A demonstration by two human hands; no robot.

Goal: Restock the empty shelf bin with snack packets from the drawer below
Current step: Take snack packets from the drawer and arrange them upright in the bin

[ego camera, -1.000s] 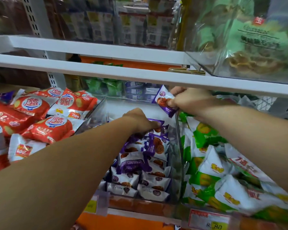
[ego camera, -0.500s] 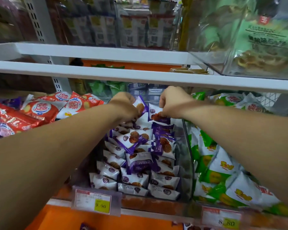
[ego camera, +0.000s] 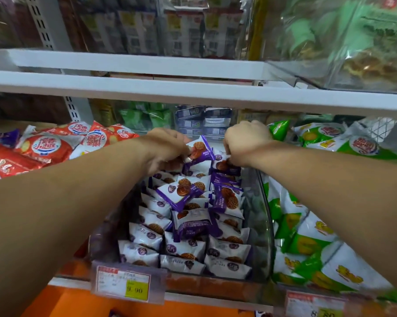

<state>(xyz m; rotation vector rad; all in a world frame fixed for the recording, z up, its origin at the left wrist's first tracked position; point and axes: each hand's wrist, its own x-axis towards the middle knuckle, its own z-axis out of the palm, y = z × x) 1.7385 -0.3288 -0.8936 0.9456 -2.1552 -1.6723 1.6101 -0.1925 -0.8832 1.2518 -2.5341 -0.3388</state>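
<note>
A clear plastic shelf bin (ego camera: 265,209) holds several purple-and-white waffle snack packets (ego camera: 186,245) in rows, with looser ones piled toward the back. My left hand (ego camera: 167,148) reaches to the back of the bin and pinches a purple packet (ego camera: 201,148) that stands tilted upward. Close beside it, my right hand (ego camera: 246,145) has its fingers curled round another purple packet (ego camera: 225,165) at the back right of the bin. Both forearms stretch in under the white shelf above.
Red snack bags (ego camera: 44,147) fill the section on the left, green-and-white bags (ego camera: 311,243) the one on the right. A white shelf board (ego camera: 193,92) hangs low over the hands. Price tags (ego camera: 126,286) sit on the front rail. Bagged goods fill the shelf above.
My left hand rose from the pile to the back of the bin and took a packet. My right hand lowered its packet to the back right. The view shifted slightly.
</note>
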